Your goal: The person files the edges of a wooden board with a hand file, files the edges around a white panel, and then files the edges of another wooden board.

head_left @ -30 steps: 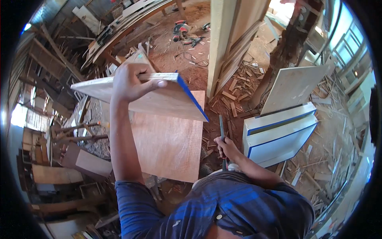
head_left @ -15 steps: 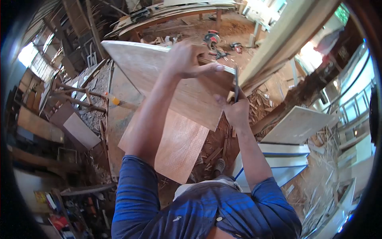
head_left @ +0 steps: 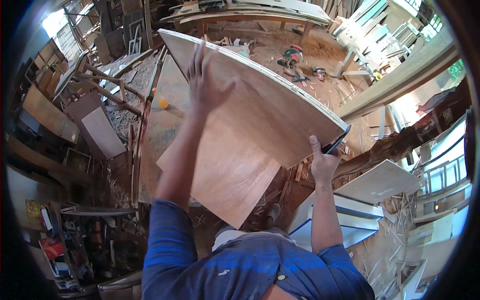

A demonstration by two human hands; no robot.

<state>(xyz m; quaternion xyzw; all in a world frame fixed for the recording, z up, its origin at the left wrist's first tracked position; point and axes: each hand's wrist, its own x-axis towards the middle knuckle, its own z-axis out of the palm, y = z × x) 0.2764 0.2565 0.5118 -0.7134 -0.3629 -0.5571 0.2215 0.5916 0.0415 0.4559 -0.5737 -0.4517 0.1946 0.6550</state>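
A large brown plywood board stands tilted on its edge in front of me, its pale layered top edge facing up. My left hand is at the board's left part, fingers spread and holding nothing; whether the palm touches the face I cannot tell. At the right corner, my right hand is closed round a dark, thin tool, whose kind is not clear, with the thumb raised beside the board. Below lies a lighter plywood sheet, partly covered by my left forearm.
A worktable lies under the sheets, with an orange-yellow bottle on it. Power tools rest on the littered floor beyond. A thick wooden post slants at right; a white, blue-edged panel lies near my right arm.
My left hand has let go of the board's top edge and moved left, its fingers now spread. My right hand, with the dark tool, is lower and further right. The view has shifted.
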